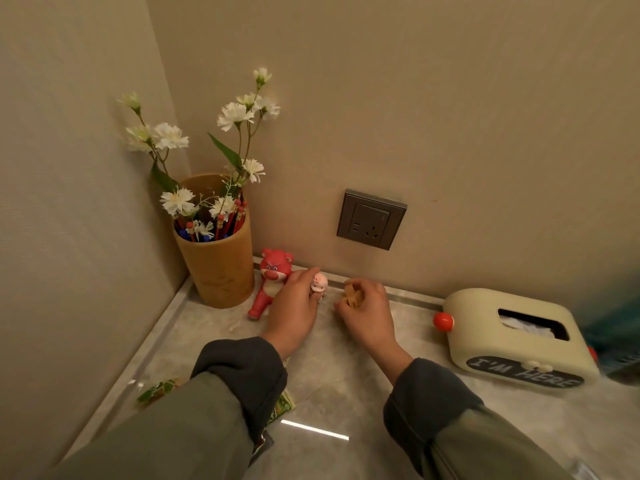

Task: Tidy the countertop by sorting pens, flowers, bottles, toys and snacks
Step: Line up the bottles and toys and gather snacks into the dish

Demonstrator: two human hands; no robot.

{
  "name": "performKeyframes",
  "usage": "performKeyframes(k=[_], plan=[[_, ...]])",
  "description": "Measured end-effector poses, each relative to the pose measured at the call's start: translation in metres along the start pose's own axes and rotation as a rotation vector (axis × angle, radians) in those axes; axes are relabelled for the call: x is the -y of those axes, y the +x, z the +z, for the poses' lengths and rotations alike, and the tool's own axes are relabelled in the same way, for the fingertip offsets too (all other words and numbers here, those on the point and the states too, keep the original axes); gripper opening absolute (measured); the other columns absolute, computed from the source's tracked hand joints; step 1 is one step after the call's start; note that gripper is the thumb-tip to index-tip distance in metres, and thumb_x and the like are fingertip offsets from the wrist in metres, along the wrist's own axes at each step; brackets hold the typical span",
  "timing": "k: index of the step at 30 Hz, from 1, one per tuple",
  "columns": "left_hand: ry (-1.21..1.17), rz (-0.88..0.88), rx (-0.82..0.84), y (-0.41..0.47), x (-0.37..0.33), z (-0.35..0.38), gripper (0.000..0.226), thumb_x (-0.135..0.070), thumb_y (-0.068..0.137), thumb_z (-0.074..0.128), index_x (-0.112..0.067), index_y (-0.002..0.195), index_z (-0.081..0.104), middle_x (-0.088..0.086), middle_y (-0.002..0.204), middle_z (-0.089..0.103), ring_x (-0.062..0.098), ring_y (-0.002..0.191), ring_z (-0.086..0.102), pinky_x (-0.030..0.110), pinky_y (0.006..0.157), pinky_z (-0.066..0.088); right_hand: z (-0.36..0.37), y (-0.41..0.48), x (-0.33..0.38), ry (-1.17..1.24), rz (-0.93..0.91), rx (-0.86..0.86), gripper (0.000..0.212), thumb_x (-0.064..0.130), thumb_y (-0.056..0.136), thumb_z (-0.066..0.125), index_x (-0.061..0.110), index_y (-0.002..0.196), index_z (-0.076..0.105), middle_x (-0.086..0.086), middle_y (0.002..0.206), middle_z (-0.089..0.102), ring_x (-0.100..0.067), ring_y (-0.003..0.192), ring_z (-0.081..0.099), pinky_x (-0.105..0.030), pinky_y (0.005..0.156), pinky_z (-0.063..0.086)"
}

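Observation:
My left hand [295, 306] pinches a small pink and white figurine [319, 284] near the back wall of the countertop [339, 368]. Just left of it a red bear toy [270, 282] stands leaning beside a bamboo cup [221, 268]. That cup holds red pencils, blue pens [225, 221] and white flowers [194, 161]. My right hand [369, 313] grips a small tan toy [353, 295] a little to the right of the figurine. Green snack packets [157, 391] lie under and beside my left sleeve, partly hidden.
A cream tissue box [512, 337] with an orange knob and the words "I'M HERE" sits at the right. A grey wall socket [370, 219] is above the hands. Walls close the corner at left and back. A dark teal object [616, 337] is at the far right edge.

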State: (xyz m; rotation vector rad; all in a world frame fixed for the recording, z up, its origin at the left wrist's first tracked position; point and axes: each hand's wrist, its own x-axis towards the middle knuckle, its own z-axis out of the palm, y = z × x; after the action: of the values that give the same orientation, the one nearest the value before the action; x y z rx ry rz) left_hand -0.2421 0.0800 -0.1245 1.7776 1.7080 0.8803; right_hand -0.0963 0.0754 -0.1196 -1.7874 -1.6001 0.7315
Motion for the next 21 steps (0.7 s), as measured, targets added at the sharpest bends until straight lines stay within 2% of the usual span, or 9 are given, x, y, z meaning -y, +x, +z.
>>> performKeyframes(k=[2, 6, 9, 11, 14, 17, 21], plan=[[-0.004, -0.015, 0.01, -0.001, -0.001, 0.0, 0.052, -0.018, 0.095, 0.056, -0.021, 0.144, 0.039, 0.003, 0.143, 0.044, 0.019, 0.128, 0.047, 0.03, 0.104, 0.041, 0.001, 0.001, -0.001, -0.005, 0.006, -0.005, 0.04, 0.028, 0.082, 0.071, 0.023, 0.12, 0.059, 0.003, 0.115, 0.05, -0.015, 0.108, 0.051, -0.022, 0.089, 0.04], [-0.039, -0.058, 0.009, -0.006, -0.004, -0.002, 0.064, -0.021, 0.094, 0.059, -0.021, 0.15, 0.028, -0.001, 0.15, 0.037, 0.016, 0.134, 0.041, 0.026, 0.104, 0.037, -0.004, -0.004, -0.002, 0.019, 0.015, -0.002, 0.069, 0.039, 0.074, 0.079, 0.025, 0.134, 0.048, 0.002, 0.127, 0.045, -0.013, 0.118, 0.045, -0.026, 0.099, 0.041], [-0.069, -0.076, -0.02, -0.016, -0.007, -0.003, 0.07, -0.021, 0.092, 0.061, -0.021, 0.151, 0.024, -0.002, 0.153, 0.034, 0.016, 0.138, 0.036, 0.026, 0.104, 0.035, -0.006, -0.015, -0.007, 0.029, 0.024, 0.007, 0.086, 0.038, 0.07, 0.082, 0.029, 0.142, 0.036, 0.002, 0.139, 0.037, -0.015, 0.127, 0.041, -0.031, 0.106, 0.04], [-0.105, -0.098, -0.039, -0.023, -0.007, -0.003, 0.072, -0.023, 0.091, 0.063, -0.021, 0.151, 0.022, -0.002, 0.154, 0.033, 0.017, 0.141, 0.033, 0.029, 0.11, 0.032, -0.008, -0.026, -0.011, 0.049, 0.033, 0.01, 0.093, 0.034, 0.07, 0.083, 0.031, 0.146, 0.029, 0.002, 0.145, 0.03, -0.016, 0.133, 0.035, -0.031, 0.11, 0.036], [-0.174, -0.145, -0.073, -0.04, -0.008, -0.001, 0.072, -0.023, 0.09, 0.065, -0.025, 0.15, 0.024, -0.003, 0.153, 0.034, 0.017, 0.139, 0.036, 0.039, 0.111, 0.039, -0.013, -0.044, -0.015, 0.09, 0.066, 0.001, 0.096, 0.027, 0.072, 0.083, 0.034, 0.147, 0.023, 0.004, 0.152, 0.022, -0.017, 0.139, 0.03, -0.032, 0.113, 0.034], [-0.287, -0.177, -0.093, -0.061, -0.015, 0.001, 0.064, -0.015, 0.089, 0.066, -0.029, 0.142, 0.034, -0.004, 0.143, 0.043, 0.014, 0.131, 0.043, 0.032, 0.105, 0.043, -0.019, -0.061, -0.017, 0.116, 0.07, -0.015, 0.093, 0.025, 0.074, 0.08, 0.037, 0.146, 0.023, 0.005, 0.152, 0.022, -0.016, 0.137, 0.033, -0.033, 0.112, 0.038], [-0.34, -0.207, -0.017, -0.088, -0.025, 0.001, 0.053, -0.014, 0.09, 0.064, -0.026, 0.136, 0.041, -0.002, 0.135, 0.048, 0.01, 0.121, 0.047, 0.028, 0.099, 0.044, -0.029, -0.086, -0.026, 0.152, 0.084, -0.024, 0.089, 0.025, 0.075, 0.079, 0.035, 0.146, 0.026, 0.006, 0.151, 0.025, -0.015, 0.133, 0.039, -0.036, 0.109, 0.043]])
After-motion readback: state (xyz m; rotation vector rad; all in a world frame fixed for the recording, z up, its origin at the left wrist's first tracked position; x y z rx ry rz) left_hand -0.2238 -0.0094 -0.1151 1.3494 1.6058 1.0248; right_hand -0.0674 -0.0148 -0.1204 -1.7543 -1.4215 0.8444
